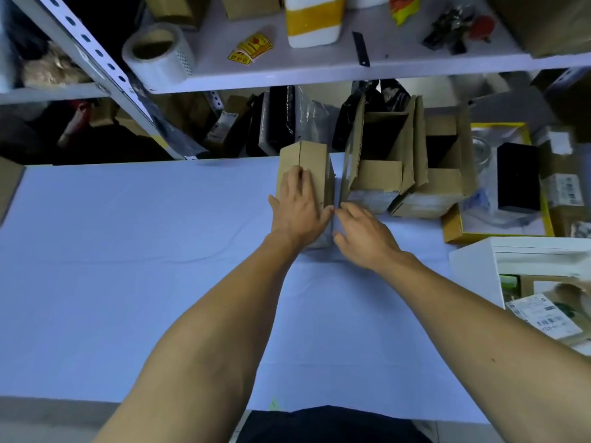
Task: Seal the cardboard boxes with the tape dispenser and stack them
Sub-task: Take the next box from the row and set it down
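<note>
- The bench (128,251) carries a pale blue cover, and a closed cardboard box (315,161) stands on it near the far edge; this box serves as the landmark.
- Up and to the left of the box, a big roll of clear tape (160,55) lies on the shelf (319,71) above the bench.
- Nearly straight above the box, a white block with a yellow band (313,20) stands on that same shelf.
- The left hand (299,209) lies flat on the top of the box, fingers straight and spread, pressing down over the middle seam; its grip is not curled round anything.
- The right hand (364,235) is at the near right corner of the box, fingers bent toward the box edge; I cannot tell whether its grip pinches something there, since the fingertips blur.
- Just to the right of the box stand 2 cardboard boxes with raised flaps (383,174), side by side and touching each other.
- Farther right of the box, a yellow-rimmed tray (454,231) sits on the bench edge, with a black block (518,177) standing on it.
- Right of the box and nearer the person, a white box (473,266) holds labelled parcels.
</note>
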`<state>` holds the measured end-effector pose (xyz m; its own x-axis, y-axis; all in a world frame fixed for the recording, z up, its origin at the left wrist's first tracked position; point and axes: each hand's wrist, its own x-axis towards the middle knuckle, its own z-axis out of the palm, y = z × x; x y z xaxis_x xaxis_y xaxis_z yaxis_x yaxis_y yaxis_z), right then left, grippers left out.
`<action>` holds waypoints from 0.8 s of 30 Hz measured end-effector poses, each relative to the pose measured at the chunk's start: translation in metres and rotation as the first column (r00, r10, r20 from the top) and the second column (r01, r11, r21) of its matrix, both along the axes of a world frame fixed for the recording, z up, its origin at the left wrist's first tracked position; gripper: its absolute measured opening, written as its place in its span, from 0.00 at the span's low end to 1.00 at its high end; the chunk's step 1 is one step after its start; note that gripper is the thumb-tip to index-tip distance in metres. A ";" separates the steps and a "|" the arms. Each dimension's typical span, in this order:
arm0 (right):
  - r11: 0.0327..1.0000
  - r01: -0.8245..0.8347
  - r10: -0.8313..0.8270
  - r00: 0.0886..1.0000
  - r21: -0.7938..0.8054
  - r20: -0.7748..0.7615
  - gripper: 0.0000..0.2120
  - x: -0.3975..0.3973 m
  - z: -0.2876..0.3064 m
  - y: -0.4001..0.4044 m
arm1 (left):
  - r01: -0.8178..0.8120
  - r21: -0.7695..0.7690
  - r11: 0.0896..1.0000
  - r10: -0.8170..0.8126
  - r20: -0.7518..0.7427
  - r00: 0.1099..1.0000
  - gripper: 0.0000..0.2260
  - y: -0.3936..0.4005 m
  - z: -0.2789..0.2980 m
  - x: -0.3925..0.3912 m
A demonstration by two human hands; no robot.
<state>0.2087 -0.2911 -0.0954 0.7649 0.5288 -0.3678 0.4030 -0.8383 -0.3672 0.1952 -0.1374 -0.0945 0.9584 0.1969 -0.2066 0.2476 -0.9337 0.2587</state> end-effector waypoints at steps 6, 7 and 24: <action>0.997 0.049 -0.050 0.999 -0.053 -0.019 0.25 0.001 -0.007 -0.014 | -0.078 0.025 0.997 0.080 -0.105 0.991 0.47 -0.016 -0.009 0.005; 0.997 0.055 -0.056 0.998 -0.049 -0.021 0.26 0.002 -0.008 -0.017 | -0.111 0.028 0.993 0.113 -0.109 0.988 0.47 -0.018 -0.010 0.006; 0.997 0.073 -0.073 0.997 0.036 0.003 0.26 0.002 0.007 -0.031 | -0.098 0.074 0.993 0.107 -0.139 0.984 0.43 -0.021 -0.013 -0.019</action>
<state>0.2109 -0.3218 -0.0884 0.8034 0.4847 -0.3458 0.3433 -0.8516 -0.3961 0.1765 -0.1587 -0.1074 0.8942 0.3102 -0.3229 0.3726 -0.9154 0.1523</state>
